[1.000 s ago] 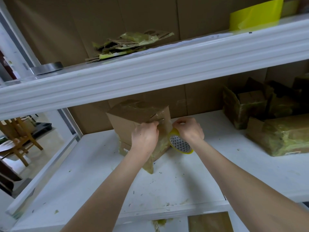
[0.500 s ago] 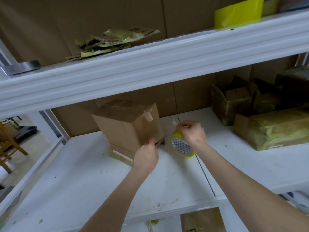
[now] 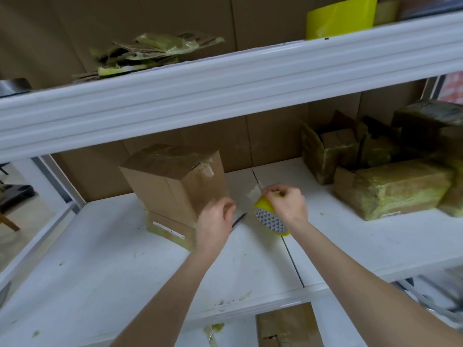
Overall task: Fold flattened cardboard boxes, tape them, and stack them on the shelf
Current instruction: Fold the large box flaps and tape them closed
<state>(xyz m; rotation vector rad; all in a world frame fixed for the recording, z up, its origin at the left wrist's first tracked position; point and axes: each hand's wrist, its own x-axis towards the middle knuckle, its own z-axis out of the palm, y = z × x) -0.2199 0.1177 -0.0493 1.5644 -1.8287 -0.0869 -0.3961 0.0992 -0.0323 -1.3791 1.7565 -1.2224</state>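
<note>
A folded brown cardboard box point(image 3: 172, 186) stands upright on the white shelf board point(image 3: 112, 259), its top flaps sealed with clear tape. My left hand point(image 3: 215, 221) sits at the box's lower right corner with curled fingers, and a thin dark blade-like tool point(image 3: 239, 219) sticks out from it. Just right of the box, my right hand point(image 3: 288, 204) grips a yellow tape roll point(image 3: 269, 219) from above. A short loose end of clear tape point(image 3: 254, 194) hangs off the roll, apart from the box.
Taped boxes point(image 3: 400, 194) and open boxes point(image 3: 330, 151) crowd the shelf's right side. A thick white shelf beam point(image 3: 225, 78) runs overhead. Flattened cardboard point(image 3: 150, 53) and a yellow sheet point(image 3: 340, 17) lie on the upper shelf. A brown cardboard wall backs the shelf.
My left hand dropped from the box's upper corner to its lower right corner. My right hand drew the tape roll away to the right, and the tape no longer joins the box.
</note>
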